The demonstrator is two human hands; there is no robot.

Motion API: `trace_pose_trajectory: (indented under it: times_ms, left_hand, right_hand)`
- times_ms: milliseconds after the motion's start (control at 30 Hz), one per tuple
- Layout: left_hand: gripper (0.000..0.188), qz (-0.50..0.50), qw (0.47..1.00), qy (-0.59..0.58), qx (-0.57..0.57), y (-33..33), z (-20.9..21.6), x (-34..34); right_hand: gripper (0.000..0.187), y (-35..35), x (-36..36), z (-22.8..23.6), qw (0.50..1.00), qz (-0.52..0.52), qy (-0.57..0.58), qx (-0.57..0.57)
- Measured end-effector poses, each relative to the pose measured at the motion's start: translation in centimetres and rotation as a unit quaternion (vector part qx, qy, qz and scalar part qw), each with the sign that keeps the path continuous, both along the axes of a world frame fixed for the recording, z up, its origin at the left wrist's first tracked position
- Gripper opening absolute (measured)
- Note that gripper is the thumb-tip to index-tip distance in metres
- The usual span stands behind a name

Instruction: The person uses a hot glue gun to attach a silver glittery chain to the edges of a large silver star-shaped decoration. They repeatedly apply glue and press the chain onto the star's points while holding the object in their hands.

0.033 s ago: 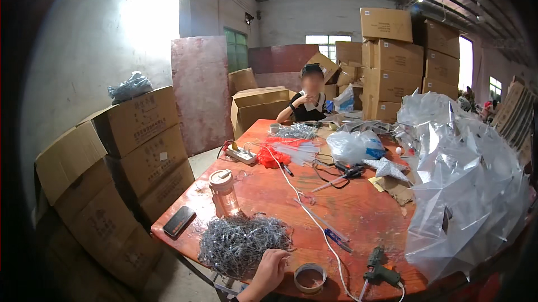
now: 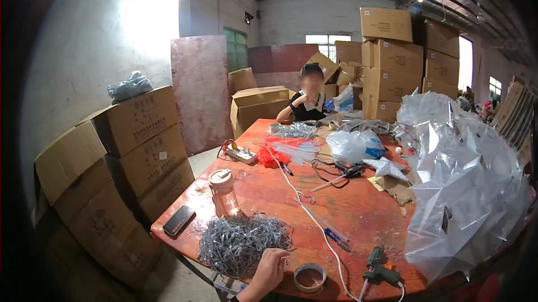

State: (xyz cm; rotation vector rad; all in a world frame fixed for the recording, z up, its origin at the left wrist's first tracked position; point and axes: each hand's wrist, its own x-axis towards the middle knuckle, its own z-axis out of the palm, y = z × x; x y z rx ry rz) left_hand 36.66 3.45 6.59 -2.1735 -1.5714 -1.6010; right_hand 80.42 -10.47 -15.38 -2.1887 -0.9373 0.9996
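Note:
My left hand [image 2: 269,271] rests at the near edge of the red-brown table [image 2: 258,190], its fingers bent and drawn together. What they hold, if anything, is too small to make out. Just left of it lies a tangled heap of silver tinsel [image 2: 244,244]. A roll of tape [image 2: 297,277] stands close on the right. Farther right is a dark green glue gun [image 2: 382,268], a translucent stick at its lower end. A blue pen-like tool [image 2: 338,240] lies beyond the tape, beside a white cord [image 2: 314,218]. My right hand is not in view.
A lidded bottle [image 2: 224,193] and a phone [image 2: 179,221] sit at the left. Translucent plastic star shapes [image 2: 459,190] pile up on the right, near a silver star [image 2: 386,168]. Across the table sits a person [image 2: 309,106]. Cardboard boxes [image 2: 143,122] stand left.

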Motion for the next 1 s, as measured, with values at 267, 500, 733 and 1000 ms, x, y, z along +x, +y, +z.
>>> trace_pose_trajectory:
  times_ms: [267,500,733,1000]
  left_hand:
    - [0.012,0.013,0.997,-0.062,-0.055,-0.5,0.5,0.3]
    - [0.009,0.0,0.994,-0.088,-0.066,-0.7,-0.1,0.2]
    - [0.011,0.01,0.991,-0.093,-0.092,-0.9,-0.3,0.0]
    - [0.012,0.002,0.994,-0.078,-0.072,-0.9,0.3,0.3]
  right_hand:
    - [0.031,-0.6,0.3,-0.4,1.0,-0.008,-0.004,-0.004]
    - [0.031,-1.1,0.4,-0.6,1.0,-0.01,-0.003,-0.009]
    - [0.031,-1.6,0.5,-1.1,1.0,-0.012,-0.003,-0.019]
    - [0.03,-2.2,1.1,-1.2,0.999,-0.019,-0.002,-0.029]
